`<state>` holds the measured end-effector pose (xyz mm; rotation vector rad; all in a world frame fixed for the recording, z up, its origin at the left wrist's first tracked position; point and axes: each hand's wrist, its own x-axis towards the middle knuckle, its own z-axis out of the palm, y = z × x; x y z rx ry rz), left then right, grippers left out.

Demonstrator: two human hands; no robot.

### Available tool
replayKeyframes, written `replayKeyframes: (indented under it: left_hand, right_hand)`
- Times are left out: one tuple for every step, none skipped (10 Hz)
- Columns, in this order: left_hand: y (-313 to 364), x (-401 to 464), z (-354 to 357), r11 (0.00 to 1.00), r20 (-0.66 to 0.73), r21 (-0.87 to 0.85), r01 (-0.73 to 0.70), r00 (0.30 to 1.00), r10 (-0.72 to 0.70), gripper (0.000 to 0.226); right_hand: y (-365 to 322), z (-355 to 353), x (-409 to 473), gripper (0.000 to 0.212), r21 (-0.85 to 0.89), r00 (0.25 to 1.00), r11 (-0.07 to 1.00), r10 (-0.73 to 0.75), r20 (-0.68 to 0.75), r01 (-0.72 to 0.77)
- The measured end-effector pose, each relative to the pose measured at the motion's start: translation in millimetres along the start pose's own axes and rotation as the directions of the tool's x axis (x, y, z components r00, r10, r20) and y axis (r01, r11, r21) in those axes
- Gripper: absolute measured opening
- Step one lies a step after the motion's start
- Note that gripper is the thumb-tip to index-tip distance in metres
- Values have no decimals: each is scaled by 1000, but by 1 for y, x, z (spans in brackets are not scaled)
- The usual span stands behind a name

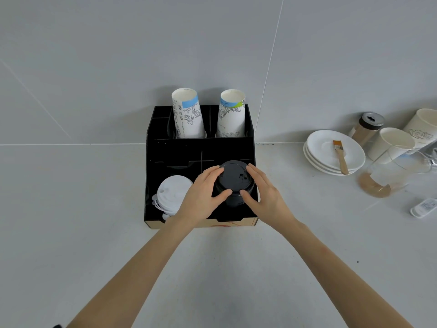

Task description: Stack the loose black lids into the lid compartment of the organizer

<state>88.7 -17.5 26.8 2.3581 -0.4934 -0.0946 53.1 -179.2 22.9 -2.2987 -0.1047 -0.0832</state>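
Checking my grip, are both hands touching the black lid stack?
Touching. The head view shows the left hand and right hand pressed against the black lid stack.

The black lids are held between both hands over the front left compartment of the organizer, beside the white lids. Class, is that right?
Not quite. In the head view, the black lids sit between both hands over the front right compartment of the organizer; the white lids fill the front left.

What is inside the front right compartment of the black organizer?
A stack of black lids, held between the left hand and the right hand. The lower lids and the compartment floor of the organizer are hidden by the hands and the stack.
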Motion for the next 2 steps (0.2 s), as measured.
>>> replayKeyframes:
  left_hand:
    - [3,2,-4,1000,12,-1,-13,1000,13,56]
    - [5,3,-8,999,44,41,16,999,-18,58]
  right_hand:
    - [-3,-4,1,56,-40,1000,999,-5,24,6]
    - [-6,-7,2,58,-111,999,994,2,48,3]
